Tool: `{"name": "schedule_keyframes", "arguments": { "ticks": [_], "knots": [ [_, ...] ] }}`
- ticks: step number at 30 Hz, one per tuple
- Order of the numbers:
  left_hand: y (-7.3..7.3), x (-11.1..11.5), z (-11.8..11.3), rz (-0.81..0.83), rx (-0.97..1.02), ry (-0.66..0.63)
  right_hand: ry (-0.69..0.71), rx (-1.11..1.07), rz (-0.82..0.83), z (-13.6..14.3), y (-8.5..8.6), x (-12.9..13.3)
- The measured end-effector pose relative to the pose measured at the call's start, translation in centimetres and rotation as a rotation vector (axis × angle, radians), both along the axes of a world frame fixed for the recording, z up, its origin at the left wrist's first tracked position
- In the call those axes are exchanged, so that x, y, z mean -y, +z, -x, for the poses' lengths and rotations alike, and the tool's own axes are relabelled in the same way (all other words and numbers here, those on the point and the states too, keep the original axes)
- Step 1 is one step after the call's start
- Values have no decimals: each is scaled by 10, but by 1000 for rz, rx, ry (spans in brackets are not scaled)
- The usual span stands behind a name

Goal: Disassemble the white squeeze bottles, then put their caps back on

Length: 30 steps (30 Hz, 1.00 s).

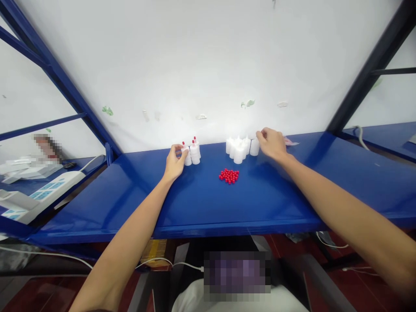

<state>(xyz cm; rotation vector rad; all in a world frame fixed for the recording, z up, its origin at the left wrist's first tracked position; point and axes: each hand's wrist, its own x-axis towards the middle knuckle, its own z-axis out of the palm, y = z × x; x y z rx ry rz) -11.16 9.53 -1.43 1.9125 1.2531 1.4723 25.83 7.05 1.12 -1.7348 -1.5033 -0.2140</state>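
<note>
On the blue table, my left hand [176, 163] is closed around the side of a small white squeeze bottle [187, 159] with a red tip cap. Close to its right stand more red-capped white bottles [195, 154]. My right hand [272, 143] has its fingers curled at the upper right of a white bottle [254, 147], seemingly gripping it near the top; the fingertips are partly hidden. That bottle is at the right end of a cluster of white bottles [238, 152] that show no red caps. A pile of small red caps [229, 176] lies in front of them.
A pinkish plastic piece [290, 142] lies behind my right wrist. The white wall [208, 65] rises along the table's back edge, with blue frame posts [61, 80] at the left and a dark one [364, 65] at the right. A power strip [48, 190] lies far left.
</note>
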Motion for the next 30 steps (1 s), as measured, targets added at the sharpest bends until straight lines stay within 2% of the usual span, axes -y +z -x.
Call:
{"name": "schedule_keyframes", "arguments": {
  "ticks": [3, 5, 11, 14, 17, 20, 23, 27, 30],
  "knots": [
    [0, -1, -1, 46, 16, -96, 9, -36, -106, 4, 4, 4],
    [0, 1, -1, 83, 32, -156, 83, -38, -177, 12, 7, 11],
    [1, 20, 12, 103, 68, -216, 517, 60, -243, 65, 10, 51],
    [4, 40, 17, 79, 24, -185, 812, 134, -189, 98, 12, 73],
    [8, 68, 14, 43, -79, -199, 971, 219, -146, 121, 12, 87],
    [12, 100, 7, 10, -270, -245, 995, 281, -154, 132, 6, 91],
    [15, 128, -1, 9, -456, -339, 950, 254, -165, 134, -1, 92],
    [15, 151, -7, 55, -499, -293, 912, 197, -150, 134, -3, 96],
    [14, 157, -8, 86, -519, -290, 986, 273, -68, 136, -1, 100]
  ]
}}
